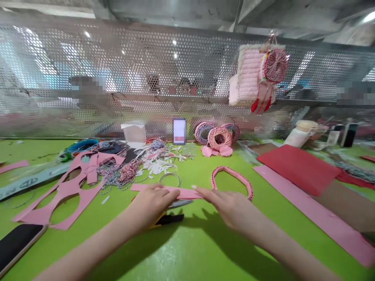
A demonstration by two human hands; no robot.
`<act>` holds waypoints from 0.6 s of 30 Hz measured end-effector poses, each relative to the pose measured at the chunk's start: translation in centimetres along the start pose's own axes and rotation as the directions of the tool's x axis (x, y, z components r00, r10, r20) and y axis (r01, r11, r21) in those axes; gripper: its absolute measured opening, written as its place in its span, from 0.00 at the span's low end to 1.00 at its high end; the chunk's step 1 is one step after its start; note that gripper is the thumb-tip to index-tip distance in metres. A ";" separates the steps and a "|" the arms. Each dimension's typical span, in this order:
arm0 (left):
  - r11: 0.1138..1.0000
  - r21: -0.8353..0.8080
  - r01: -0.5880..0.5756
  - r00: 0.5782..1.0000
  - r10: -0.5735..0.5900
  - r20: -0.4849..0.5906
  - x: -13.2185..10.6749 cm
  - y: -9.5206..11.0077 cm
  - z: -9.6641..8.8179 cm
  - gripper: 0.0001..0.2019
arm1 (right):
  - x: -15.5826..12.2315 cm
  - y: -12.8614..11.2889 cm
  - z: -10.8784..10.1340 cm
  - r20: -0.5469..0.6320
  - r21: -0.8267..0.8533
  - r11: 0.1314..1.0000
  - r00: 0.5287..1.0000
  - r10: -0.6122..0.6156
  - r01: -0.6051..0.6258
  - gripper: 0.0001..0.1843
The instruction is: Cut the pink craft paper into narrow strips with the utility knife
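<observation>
Mid-frame, the pink strip (187, 193) runs beneath your left hand (154, 200) to your right hand (230, 205); I can't tell whether either grips.

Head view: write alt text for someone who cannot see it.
A person's left hand and right hand touch a pink strip on a green table. A metal ring lies beyond it, a pink looped band nearby; a pink sheet with cut-out holes lies at picture left.

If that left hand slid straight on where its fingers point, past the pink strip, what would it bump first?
Likely the metal ring, just beyond the left hand, though depth is unclear.
</observation>
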State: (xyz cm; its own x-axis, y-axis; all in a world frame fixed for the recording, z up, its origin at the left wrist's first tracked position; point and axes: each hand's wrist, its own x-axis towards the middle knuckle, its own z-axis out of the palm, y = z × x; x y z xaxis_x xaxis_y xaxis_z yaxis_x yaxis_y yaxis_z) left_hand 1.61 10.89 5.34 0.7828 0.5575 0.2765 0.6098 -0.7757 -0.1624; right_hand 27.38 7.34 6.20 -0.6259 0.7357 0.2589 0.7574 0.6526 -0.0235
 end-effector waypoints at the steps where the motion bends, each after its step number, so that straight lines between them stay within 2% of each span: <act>1: 1.000 0.000 0.017 1.000 -0.017 0.024 -0.2 0.0 0.2 0.15 | 0.1 -0.1 0.5 -0.073 -0.020 0.999 0.997 -0.035 0.033 0.34; 3: 0.998 0.000 0.061 0.996 -0.061 0.062 -0.5 0.3 0.3 0.15 | 0.4 -0.5 1.5 -0.217 -0.047 0.995 0.971 -0.100 0.092 0.26; 5: 0.996 -0.009 0.086 0.992 -0.085 0.090 -0.7 0.9 0.3 0.15 | 0.8 -0.9 2.2 -0.310 -0.027 0.988 0.939 -0.152 0.151 0.20; 8: 0.996 -0.030 0.082 0.990 -0.078 0.115 -0.9 1.8 -0.1 0.17 | 1.0 -1.5 2.4 -0.357 0.026 0.978 0.915 -0.186 0.209 0.20; 11: 0.998 -0.045 0.054 0.992 -0.048 0.115 -1.2 2.0 -0.8 0.22 | 0.9 -1.9 1.7 -0.347 0.033 0.978 0.920 -0.182 0.206 0.22; 13: 0.998 -0.054 0.012 0.997 -0.007 0.078 -1.6 1.8 -1.5 0.23 | 0.7 -1.7 1.0 -0.339 0.019 0.982 0.925 -0.170 0.187 0.23; 18: 0.999 0.031 -0.031 0.992 0.035 -0.118 -2.1 0.9 -4.5 0.26 | 0.4 0.1 -0.8 -0.377 -0.110 0.988 0.915 -0.146 0.113 0.21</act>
State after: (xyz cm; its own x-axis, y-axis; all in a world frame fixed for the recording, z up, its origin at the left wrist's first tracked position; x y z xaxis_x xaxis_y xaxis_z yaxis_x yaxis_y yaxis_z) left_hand -0.03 7.74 8.89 0.7834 0.4915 0.3803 0.5886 -0.7832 -0.2002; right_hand 27.30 7.56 7.06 -0.6132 0.5092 0.6039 0.6977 0.7076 0.1119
